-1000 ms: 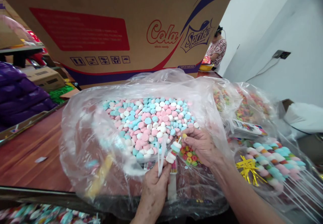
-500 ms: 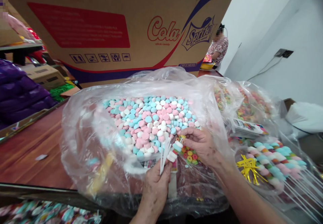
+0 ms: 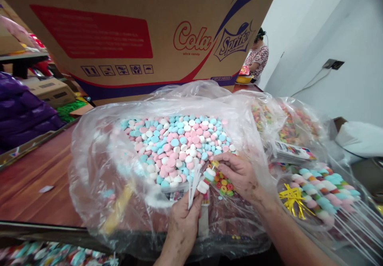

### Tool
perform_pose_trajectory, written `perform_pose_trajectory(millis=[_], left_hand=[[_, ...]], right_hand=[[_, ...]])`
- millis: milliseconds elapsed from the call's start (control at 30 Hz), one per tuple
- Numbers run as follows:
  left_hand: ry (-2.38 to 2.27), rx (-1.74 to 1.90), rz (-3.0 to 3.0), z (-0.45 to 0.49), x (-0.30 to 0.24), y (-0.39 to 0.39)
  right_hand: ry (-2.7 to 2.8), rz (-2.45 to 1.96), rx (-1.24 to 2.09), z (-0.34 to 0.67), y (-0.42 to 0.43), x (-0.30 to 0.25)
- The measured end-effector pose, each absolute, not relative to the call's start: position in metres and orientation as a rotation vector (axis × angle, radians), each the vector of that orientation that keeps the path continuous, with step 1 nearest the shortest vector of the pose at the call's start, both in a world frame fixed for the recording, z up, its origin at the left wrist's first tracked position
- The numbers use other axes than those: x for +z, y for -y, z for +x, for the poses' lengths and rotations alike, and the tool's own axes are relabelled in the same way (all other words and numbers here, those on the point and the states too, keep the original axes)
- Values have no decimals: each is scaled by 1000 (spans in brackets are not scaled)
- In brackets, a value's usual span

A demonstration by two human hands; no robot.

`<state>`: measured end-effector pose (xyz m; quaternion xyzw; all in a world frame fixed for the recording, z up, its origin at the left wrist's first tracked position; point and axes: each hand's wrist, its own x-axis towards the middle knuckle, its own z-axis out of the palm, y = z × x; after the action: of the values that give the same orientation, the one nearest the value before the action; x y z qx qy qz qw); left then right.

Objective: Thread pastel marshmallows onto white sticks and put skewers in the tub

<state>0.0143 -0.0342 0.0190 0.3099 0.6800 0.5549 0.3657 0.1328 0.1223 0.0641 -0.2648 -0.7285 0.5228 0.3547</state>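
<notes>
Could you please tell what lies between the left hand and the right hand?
In the head view, a stick of threaded candies extends from the left hand toward the right hand, with ring-shaped candies beside it.

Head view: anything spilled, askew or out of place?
A small, flat white scrap lies alone on the reddish-brown wooden table, left of the crumpled clear plastic around the pink, blue and white round candies; it looks like stray litter. Nothing looks clearly damaged.

Candy skewer [image 3: 208, 175]: lower stick hidden by left fingers [image 3: 196, 206]; carton [image 3: 161, 2] cropped at top; red-panel print [image 3: 89, 34] blurred.
</notes>
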Motion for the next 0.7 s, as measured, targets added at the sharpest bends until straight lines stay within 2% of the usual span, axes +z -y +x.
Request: perform_pose_trajectory(millis=[167, 700], left_hand=[[-1762, 1438, 791, 15, 20, 33], [-1748, 1450, 719, 18, 23, 34]], right_hand=[[1694, -700, 1574, 132, -122, 58], [1604, -688, 1728, 131, -128, 53]])
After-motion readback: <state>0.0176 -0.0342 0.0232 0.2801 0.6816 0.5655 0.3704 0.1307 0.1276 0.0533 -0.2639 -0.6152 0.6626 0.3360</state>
